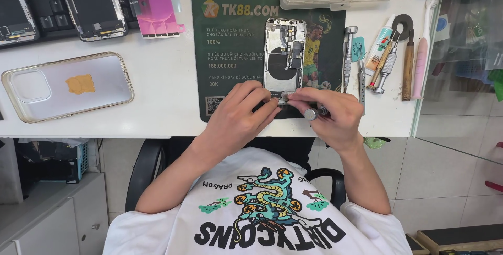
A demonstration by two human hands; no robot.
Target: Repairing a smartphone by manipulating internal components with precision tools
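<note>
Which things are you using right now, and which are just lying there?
In use: opened silver phone body; small metal screwdriver in right hand; left hand; dark green rubber mat.
Lying about: clear plastic phone case; pink plastic strip; spare tool row.

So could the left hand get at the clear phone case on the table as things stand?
Probably yes. The left hand rests on the opened phone, and the bare white table lies between it and the clear phone case. It holds no tool, as far as I can see.

Both forearms reach forward; the left hand (238, 116) and right hand (332, 116) meet, fingers curled and pinched together.
</note>
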